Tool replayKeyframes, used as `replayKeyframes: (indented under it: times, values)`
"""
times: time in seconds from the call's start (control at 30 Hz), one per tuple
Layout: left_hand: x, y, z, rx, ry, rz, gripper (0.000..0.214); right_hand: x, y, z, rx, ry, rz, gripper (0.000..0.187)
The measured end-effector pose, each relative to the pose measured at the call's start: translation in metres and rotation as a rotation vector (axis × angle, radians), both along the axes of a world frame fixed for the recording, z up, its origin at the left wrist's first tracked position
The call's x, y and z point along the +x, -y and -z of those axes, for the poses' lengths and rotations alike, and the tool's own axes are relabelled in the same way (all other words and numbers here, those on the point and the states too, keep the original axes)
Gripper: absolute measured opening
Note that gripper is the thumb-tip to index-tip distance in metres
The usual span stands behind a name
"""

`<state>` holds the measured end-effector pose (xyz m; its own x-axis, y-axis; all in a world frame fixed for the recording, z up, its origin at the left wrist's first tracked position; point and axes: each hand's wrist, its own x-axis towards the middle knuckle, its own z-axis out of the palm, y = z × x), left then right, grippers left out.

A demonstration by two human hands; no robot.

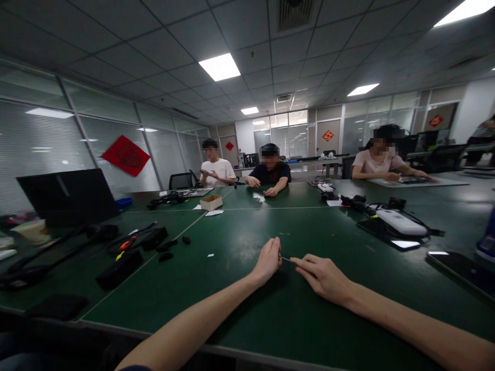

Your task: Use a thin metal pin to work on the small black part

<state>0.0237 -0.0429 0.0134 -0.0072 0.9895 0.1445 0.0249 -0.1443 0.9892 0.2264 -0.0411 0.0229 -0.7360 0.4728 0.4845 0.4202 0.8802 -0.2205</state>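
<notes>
My left hand (267, 262) rests near the middle of the green work table (240, 288), its fingers pinched around a thin metal pin (286, 258) with a small dark end. My right hand (320, 278) lies just to the right, fingers extended toward the pin's far tip. Those fingertips are at or very near the tip, though the picture is too small to show whether they grip it. Part of the pin is hidden inside my left fingers.
A white power bank (401, 222) with black cables and a phone (464, 273) lie to my right. Black cases and tools (119, 269) lie to my left, beside an open laptop (67, 197). A small cardboard box (211, 202) stands ahead. Several co-workers sit across the table.
</notes>
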Motion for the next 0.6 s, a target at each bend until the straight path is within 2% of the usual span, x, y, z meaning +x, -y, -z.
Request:
replayKeyframes:
  times: [0.17,0.47,0.6]
  values:
    - [0.0019,0.0048,-0.0059,-0.020,-0.031,-0.064,0.046,-0.0019,-0.0005,0.0009,0.032,0.003,0.022,0.035]
    - [-0.0016,0.0075,-0.0052,-0.006,0.075,0.035,0.043,-0.0025,0.0018,-0.0023,0.037,0.046,0.001,0.039]
    - [-0.0035,0.0057,-0.0068,0.002,0.097,0.033,0.041,-0.0039,-0.0030,-0.0022,-0.004,0.056,-0.008,0.041]
